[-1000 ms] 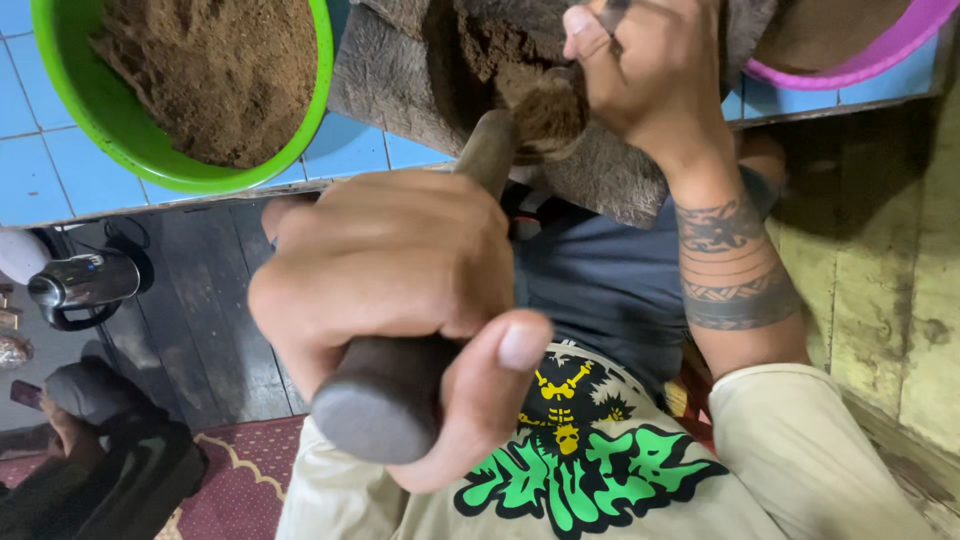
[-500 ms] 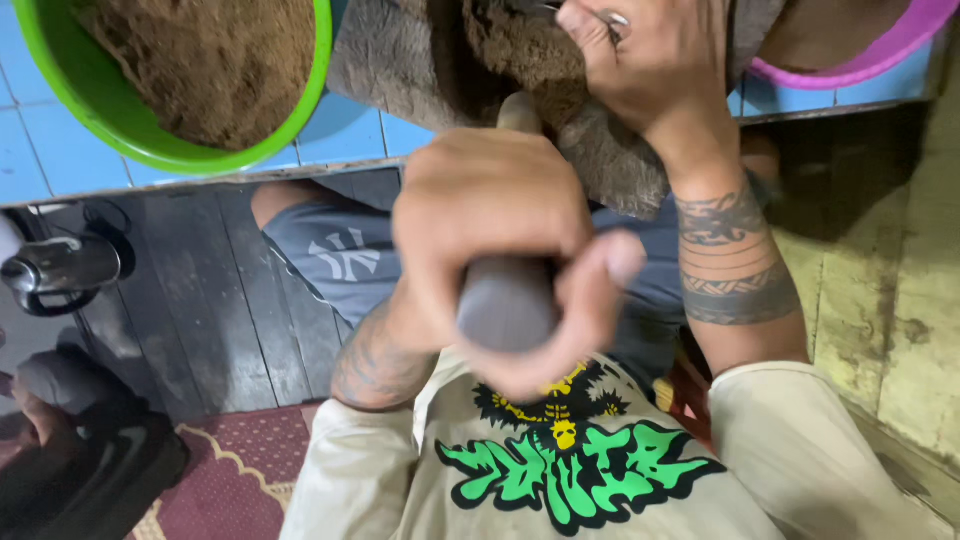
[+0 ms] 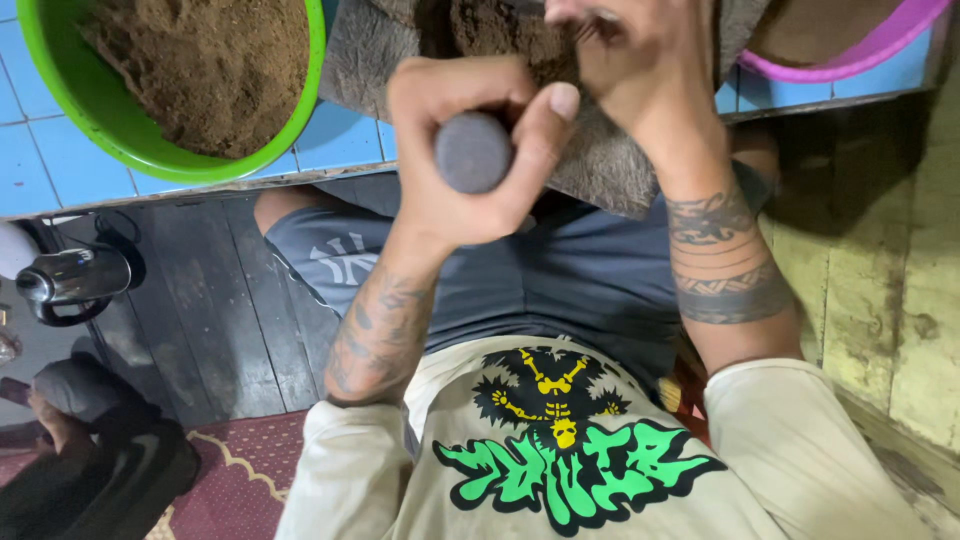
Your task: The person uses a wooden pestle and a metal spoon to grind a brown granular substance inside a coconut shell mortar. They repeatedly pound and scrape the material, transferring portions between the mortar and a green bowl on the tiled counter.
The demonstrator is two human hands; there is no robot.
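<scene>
Both hands work close: left hand [image 3: 470, 150] grips pestle [image 3: 473, 152].

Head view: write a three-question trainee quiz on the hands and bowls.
1. True or false: the left hand grips a dark grey rounded stone pestle.
2. What fills the round green plastic bowl? A) water B) brown powder C) rice
3. The right hand rests on the rough grey ____ slab.

Key: 1 true; 2 B, brown powder; 3 stone.
</scene>
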